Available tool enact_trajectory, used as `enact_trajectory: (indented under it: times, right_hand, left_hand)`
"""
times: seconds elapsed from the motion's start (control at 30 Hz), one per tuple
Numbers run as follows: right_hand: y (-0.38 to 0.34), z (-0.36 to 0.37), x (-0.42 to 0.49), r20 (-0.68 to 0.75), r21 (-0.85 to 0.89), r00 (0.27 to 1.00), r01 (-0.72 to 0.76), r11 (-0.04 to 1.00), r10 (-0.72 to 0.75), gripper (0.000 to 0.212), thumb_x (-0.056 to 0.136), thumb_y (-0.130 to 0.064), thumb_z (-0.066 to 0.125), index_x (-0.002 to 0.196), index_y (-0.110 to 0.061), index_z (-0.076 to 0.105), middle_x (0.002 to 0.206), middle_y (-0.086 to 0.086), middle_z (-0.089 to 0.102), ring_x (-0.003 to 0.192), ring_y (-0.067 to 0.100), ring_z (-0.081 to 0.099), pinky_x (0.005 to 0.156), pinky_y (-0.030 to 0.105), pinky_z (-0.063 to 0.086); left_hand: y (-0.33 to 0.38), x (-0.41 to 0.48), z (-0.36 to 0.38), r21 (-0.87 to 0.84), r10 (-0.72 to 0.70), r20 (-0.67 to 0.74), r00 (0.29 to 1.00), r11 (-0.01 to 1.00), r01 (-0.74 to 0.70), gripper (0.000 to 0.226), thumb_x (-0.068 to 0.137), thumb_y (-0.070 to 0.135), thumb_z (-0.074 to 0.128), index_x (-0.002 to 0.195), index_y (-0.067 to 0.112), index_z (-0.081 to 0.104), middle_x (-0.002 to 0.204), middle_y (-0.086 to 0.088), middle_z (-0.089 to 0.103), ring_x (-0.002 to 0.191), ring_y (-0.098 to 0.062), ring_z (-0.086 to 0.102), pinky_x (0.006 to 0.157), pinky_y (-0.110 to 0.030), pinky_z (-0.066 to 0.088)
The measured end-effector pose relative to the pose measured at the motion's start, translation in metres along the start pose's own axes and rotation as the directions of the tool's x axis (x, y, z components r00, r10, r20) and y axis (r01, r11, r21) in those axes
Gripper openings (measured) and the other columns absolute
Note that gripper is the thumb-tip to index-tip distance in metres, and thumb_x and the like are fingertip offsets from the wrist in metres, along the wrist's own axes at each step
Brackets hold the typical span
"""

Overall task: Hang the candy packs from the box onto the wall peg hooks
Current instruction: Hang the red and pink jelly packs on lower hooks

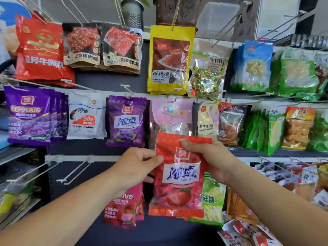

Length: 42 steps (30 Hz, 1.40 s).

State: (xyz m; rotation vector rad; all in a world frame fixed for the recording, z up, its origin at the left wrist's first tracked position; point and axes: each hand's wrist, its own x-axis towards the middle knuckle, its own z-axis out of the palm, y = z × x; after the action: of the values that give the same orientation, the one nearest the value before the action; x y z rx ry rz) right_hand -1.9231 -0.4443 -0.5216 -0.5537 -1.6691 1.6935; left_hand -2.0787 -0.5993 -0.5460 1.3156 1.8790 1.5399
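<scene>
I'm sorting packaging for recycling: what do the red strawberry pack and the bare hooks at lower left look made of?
Red pack: probably glossy plastic film; it shows glare streaks and crinkles, and candies seem visible through it. Hooks: seemingly thin metal wire with a pale matte coating; slim straight rods holding their shape.

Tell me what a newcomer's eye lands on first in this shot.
The red strawberry candy pack at centre front grabs the eye, pinched by the left hand on its left edge and the right hand near its top. Behind it hang a purple grape candy pack, up and left, and a yellow jerky pack, top centre. Bare peg hooks jut out at lower left.
</scene>
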Motion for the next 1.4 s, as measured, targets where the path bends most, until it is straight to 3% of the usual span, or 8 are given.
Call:
enact_trajectory:
  times: [0.1,0.23,0.43,0.6,0.77,0.93,1.1,1.4]
  right_hand:
    - [0.008,-0.013,0.001,-0.021,-0.082,1.0,-0.021,0.996,0.02,0.039,0.076,-0.013,0.089,0.111,0.0,0.077,0.102,0.018,0.081,0.094,0.038,0.078,0.09,0.055,0.062]
    - [0.027,-0.033,0.003,-0.07,-0.187,0.995,-0.082,0.979,0.07,0.024,0.081,-0.007,0.084,0.104,-0.001,0.079,0.093,0.021,0.081,0.08,0.036,0.079,0.076,0.05,0.066]
    - [0.067,-0.036,0.006,-0.094,-0.203,0.984,-0.169,0.965,0.153,0.024,0.094,-0.016,0.074,0.108,0.003,0.076,0.095,0.022,0.08,0.086,0.038,0.079,0.083,0.051,0.064]
    - [0.098,-0.02,0.001,-0.028,-0.102,0.97,-0.243,0.965,0.242,0.03,0.1,-0.018,0.06,0.112,0.003,0.076,0.106,0.021,0.079,0.105,0.042,0.075,0.105,0.054,0.054]
    - [0.134,-0.011,-0.015,0.011,-0.07,0.942,-0.333,0.94,0.334,0.03,0.097,-0.018,0.064,0.115,0.003,0.074,0.108,0.024,0.078,0.102,0.041,0.075,0.103,0.057,0.055]
    - [0.137,-0.008,-0.012,0.039,-0.03,0.954,-0.297,0.954,0.298,0.032,0.091,-0.017,0.073,0.115,0.004,0.072,0.11,0.026,0.077,0.106,0.047,0.073,0.098,0.06,0.057]
    - [0.132,0.007,-0.016,0.073,-0.175,0.971,-0.212,0.961,0.228,0.01,0.089,-0.018,0.078,0.086,-0.009,0.08,0.09,0.016,0.08,0.074,0.024,0.076,0.064,0.034,0.06]
    - [0.099,0.092,-0.012,0.265,-0.368,0.963,0.063,0.928,0.04,0.009,0.089,-0.015,0.08,0.083,-0.007,0.079,0.077,0.01,0.078,0.065,0.015,0.068,0.06,0.027,0.051]
  left_hand:
    - [-0.018,0.002,-0.002,0.062,-0.078,-0.031,0.996,0.995,0.08,0.016,0.098,0.012,0.064,0.111,0.014,0.072,0.103,-0.01,0.077,0.093,-0.022,0.076,0.073,-0.032,0.064]
    - [-0.055,-0.009,-0.011,0.169,-0.183,-0.097,0.978,0.966,0.198,0.015,0.095,0.004,0.063,0.104,0.012,0.072,0.096,-0.009,0.076,0.083,-0.017,0.075,0.071,-0.029,0.063]
    - [-0.093,-0.023,0.011,0.115,-0.252,-0.038,0.967,0.96,0.255,0.012,0.093,0.012,0.068,0.102,0.019,0.072,0.092,-0.011,0.075,0.069,-0.018,0.066,0.073,-0.038,0.06]
    - [-0.095,-0.031,0.038,-0.029,-0.204,-0.011,0.979,0.979,0.204,0.027,0.089,0.029,0.077,0.113,0.025,0.068,0.108,0.01,0.074,0.091,0.001,0.072,0.077,-0.017,0.056]
    - [-0.116,-0.039,0.056,-0.146,-0.219,-0.072,0.973,0.967,0.207,0.013,0.092,0.021,0.073,0.094,0.009,0.074,0.093,-0.01,0.079,0.096,-0.032,0.073,0.089,-0.048,0.057]
    - [-0.123,-0.039,0.046,-0.151,-0.212,-0.045,0.976,0.967,0.203,0.013,0.095,0.025,0.069,0.093,0.013,0.074,0.092,-0.008,0.08,0.094,-0.03,0.074,0.086,-0.044,0.059]
    - [-0.127,-0.047,0.024,-0.15,-0.185,-0.041,0.982,0.973,0.177,0.017,0.098,0.016,0.065,0.084,0.015,0.074,0.087,-0.002,0.081,0.08,-0.012,0.076,0.066,-0.018,0.054]
    - [-0.116,-0.069,-0.049,-0.085,-0.172,-0.195,0.966,0.984,0.158,0.018,0.101,0.023,0.06,0.099,0.02,0.078,0.093,0.004,0.081,0.088,-0.009,0.076,0.082,-0.022,0.059]
